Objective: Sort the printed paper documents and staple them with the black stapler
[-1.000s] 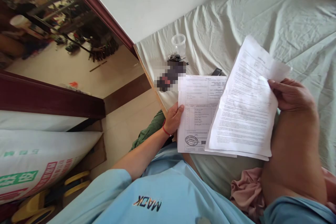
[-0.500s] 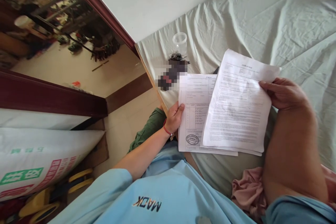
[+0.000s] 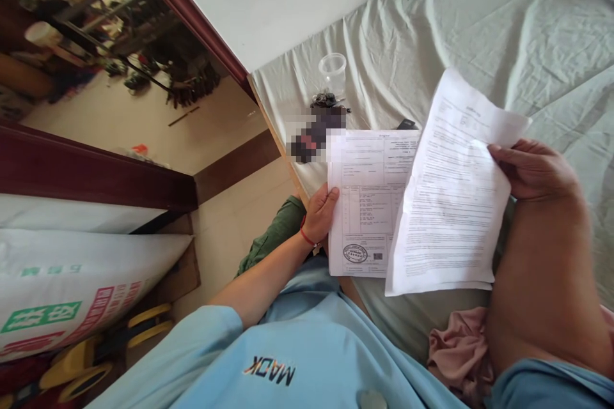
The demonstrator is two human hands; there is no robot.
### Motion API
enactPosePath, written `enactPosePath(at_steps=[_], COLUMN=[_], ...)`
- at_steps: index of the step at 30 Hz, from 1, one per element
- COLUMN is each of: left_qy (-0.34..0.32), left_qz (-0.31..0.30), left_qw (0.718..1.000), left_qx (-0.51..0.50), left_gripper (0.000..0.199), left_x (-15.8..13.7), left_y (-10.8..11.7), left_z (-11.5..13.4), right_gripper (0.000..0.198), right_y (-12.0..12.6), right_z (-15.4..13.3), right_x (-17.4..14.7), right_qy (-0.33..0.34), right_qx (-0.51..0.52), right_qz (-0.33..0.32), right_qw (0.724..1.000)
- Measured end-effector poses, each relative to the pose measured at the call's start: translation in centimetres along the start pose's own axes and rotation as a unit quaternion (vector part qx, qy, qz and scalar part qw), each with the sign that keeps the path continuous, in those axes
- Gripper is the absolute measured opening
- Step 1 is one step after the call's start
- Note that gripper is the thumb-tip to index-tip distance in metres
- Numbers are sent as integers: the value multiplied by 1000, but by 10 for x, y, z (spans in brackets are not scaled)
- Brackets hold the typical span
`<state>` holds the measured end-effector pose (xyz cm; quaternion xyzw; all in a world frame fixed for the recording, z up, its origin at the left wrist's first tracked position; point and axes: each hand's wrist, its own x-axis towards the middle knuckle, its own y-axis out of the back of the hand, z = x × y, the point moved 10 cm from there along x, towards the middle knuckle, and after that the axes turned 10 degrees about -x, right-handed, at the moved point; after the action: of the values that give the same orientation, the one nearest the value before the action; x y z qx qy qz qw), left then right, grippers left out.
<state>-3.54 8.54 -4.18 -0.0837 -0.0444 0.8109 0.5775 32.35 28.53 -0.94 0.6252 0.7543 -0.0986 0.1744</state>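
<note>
My left hand (image 3: 322,212) is closed on the left edge of a stamped form (image 3: 367,204), thumb on top; it carries a printed table and an oval black stamp near its lower left corner. In my right hand (image 3: 540,169) I pinch the upper right edge of several printed sheets (image 3: 453,198), full of small lines of text. These sheets are slightly curled and overlap the right part of the stamped form, hiding it. Most fingers of both hands are behind the paper.
On the pale bedsheet (image 3: 384,45) stand a clear plastic cup (image 3: 332,77), a dark bunch like keys (image 3: 323,100) and a blurred-out dark object (image 3: 316,134). A dark flat item (image 3: 406,124) peeks out behind the form. Pink cloth (image 3: 460,348) lies by my right arm; a white sack (image 3: 86,287) is at left.
My right hand has moved to the right with its sheets, so more of the stamped form shows, including a small square code. My left hand has barely moved.
</note>
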Motion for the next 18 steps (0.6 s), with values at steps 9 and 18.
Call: enactPosePath(at_steps=[9,18], left_qy=[7,-22], left_qz=[-2,16], left_qw=[999,1000], left_qx=[-38,9], left_gripper=[49,51], left_x=[1,0], left_y=[-3,2], left_z=[-1,2], right_gripper=[28,15], right_y=[8,-26], right_z=[-10,1], right_x=[-3,-1], right_qy=[41,-39], right_qx=[31,-14], right_qz=[45,-2], right_qw=[998,999])
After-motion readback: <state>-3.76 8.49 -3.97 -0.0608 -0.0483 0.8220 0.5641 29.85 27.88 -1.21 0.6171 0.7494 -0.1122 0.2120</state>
